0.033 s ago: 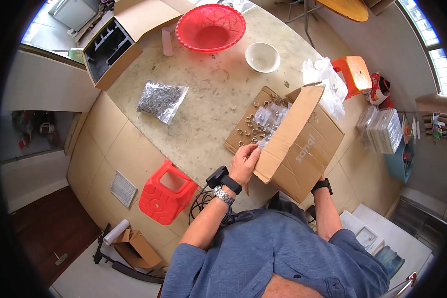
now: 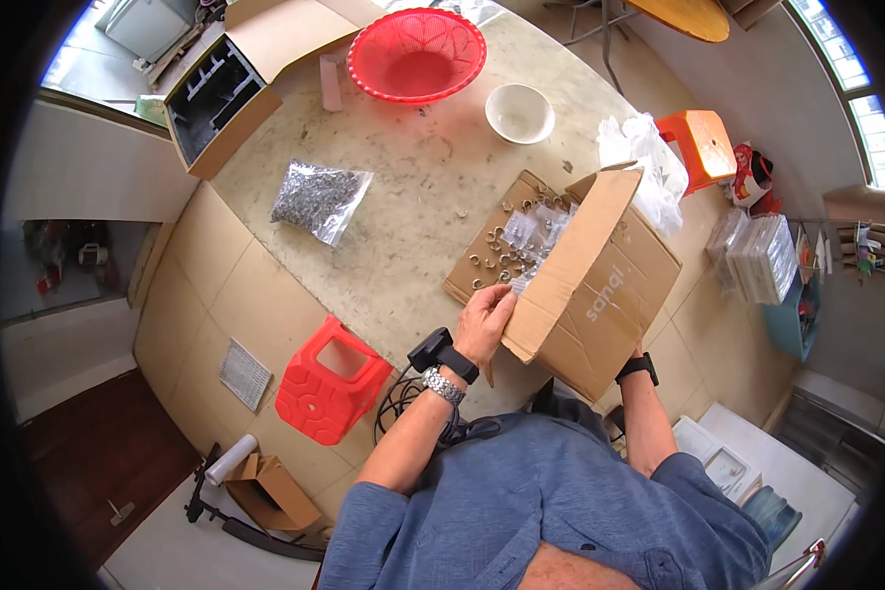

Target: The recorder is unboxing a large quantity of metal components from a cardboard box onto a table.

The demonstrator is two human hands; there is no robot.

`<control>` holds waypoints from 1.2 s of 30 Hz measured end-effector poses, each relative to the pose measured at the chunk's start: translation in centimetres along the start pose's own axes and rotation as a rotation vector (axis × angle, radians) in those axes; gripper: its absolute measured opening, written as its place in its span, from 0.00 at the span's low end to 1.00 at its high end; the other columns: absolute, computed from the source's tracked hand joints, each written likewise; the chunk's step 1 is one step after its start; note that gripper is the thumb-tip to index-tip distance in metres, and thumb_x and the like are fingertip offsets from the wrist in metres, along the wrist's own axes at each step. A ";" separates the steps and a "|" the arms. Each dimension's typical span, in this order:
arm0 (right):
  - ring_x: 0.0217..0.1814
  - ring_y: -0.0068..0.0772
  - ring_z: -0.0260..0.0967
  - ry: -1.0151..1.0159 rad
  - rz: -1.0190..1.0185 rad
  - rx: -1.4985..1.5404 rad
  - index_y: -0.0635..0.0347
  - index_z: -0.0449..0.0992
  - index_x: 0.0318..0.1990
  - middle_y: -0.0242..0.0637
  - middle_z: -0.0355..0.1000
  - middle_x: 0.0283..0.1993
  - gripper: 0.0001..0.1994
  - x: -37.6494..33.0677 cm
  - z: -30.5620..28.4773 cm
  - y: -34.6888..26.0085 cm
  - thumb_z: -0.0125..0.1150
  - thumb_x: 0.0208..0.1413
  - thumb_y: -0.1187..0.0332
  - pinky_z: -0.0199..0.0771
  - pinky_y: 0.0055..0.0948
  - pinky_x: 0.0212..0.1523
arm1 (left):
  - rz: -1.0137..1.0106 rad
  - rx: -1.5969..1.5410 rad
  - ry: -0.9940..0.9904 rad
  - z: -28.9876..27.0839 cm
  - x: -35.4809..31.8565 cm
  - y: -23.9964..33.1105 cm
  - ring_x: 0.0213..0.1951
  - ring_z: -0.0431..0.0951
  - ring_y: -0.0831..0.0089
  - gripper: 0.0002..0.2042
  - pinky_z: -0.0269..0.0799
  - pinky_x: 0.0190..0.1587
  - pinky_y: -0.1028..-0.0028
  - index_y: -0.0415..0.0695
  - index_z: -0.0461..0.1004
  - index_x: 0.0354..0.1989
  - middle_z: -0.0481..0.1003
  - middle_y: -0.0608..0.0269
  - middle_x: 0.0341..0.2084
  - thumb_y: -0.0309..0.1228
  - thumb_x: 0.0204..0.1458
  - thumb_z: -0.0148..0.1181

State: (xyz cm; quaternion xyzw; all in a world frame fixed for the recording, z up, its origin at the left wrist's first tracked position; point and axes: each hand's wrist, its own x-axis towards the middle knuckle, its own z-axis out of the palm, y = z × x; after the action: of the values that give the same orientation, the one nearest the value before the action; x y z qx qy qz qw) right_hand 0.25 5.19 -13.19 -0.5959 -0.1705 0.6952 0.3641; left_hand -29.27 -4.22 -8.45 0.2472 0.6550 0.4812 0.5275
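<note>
A brown cardboard box [image 2: 600,305] lies tipped on its side at the table's near right edge, its open mouth facing left. Small clear plastic bags [image 2: 523,232] and several metal rings, which look like hose clamps [image 2: 492,258], spill from it onto its lower flap [image 2: 462,283]. My left hand [image 2: 486,323] has its fingers bent around the near edge of the box mouth, close to a clear bag. Behind the box's near right side, my right hand [image 2: 639,352] is mostly hidden, and its fingers do not show.
On the table [image 2: 403,236] are a clear bag of small grey metal parts [image 2: 317,197], a red plastic basket [image 2: 418,61], a white bowl [image 2: 519,114] and an open carton [image 2: 228,98]. White plastic bags [image 2: 649,157] lie beyond the box. A red stool [image 2: 326,398] stands left.
</note>
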 end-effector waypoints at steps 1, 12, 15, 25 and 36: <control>0.38 0.31 0.71 -0.002 0.000 0.003 0.62 0.71 0.45 0.36 0.74 0.40 0.21 -0.1 0.0 0.1 0.45 0.62 0.51 0.74 0.30 0.37 | 0.000 0.002 -0.001 0.0 0.1 -0.6 0.43 0.75 0.71 0.22 0.69 0.46 0.74 0.35 0.73 0.48 0.75 0.56 0.40 0.43 0.55 0.56; 0.37 0.30 0.70 -0.016 -0.127 -0.056 0.62 0.72 0.44 0.36 0.73 0.39 0.20 -0.2 1.4 -0.8 0.46 0.62 0.53 0.73 0.30 0.36 | -0.116 -0.217 -0.081 0.1 -0.6 -1.6 0.40 0.74 0.75 0.25 0.67 0.44 0.76 0.35 0.75 0.43 0.77 0.61 0.36 0.50 0.58 0.49; 0.36 0.30 0.70 -0.009 -0.214 -0.128 0.62 0.72 0.43 0.36 0.73 0.38 0.19 0.5 2.1 -2.4 0.46 0.62 0.53 0.73 0.30 0.35 | -0.086 -0.230 -0.088 0.3 -0.9 -2.0 0.39 0.73 0.75 0.27 0.67 0.44 0.76 0.35 0.76 0.40 0.77 0.61 0.34 0.52 0.60 0.45; 0.35 0.29 0.69 0.019 -0.404 -0.303 0.63 0.72 0.42 0.35 0.73 0.37 0.18 2.6 2.7 -4.5 0.47 0.62 0.54 0.72 0.30 0.35 | 0.075 -0.177 -0.075 0.2 -1.8 -2.4 0.34 0.70 0.77 0.23 0.65 0.39 0.75 0.34 0.74 0.36 0.73 0.64 0.27 0.46 0.61 0.46; 0.33 0.28 0.68 0.048 -0.620 -0.594 0.63 0.72 0.40 0.35 0.73 0.35 0.17 5.7 1.1 -4.0 0.48 0.62 0.56 0.72 0.30 0.33 | 0.079 -0.255 0.020 0.5 -4.4 -1.2 0.36 0.68 0.80 0.19 0.63 0.39 0.78 0.34 0.73 0.40 0.72 0.66 0.32 0.39 0.63 0.43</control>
State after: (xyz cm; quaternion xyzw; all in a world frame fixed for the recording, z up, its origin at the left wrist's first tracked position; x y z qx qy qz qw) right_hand 0.25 12.13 -14.25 -0.6114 -0.5260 0.4593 0.3723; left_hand -27.16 -8.24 -7.55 0.1991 0.5835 0.5836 0.5286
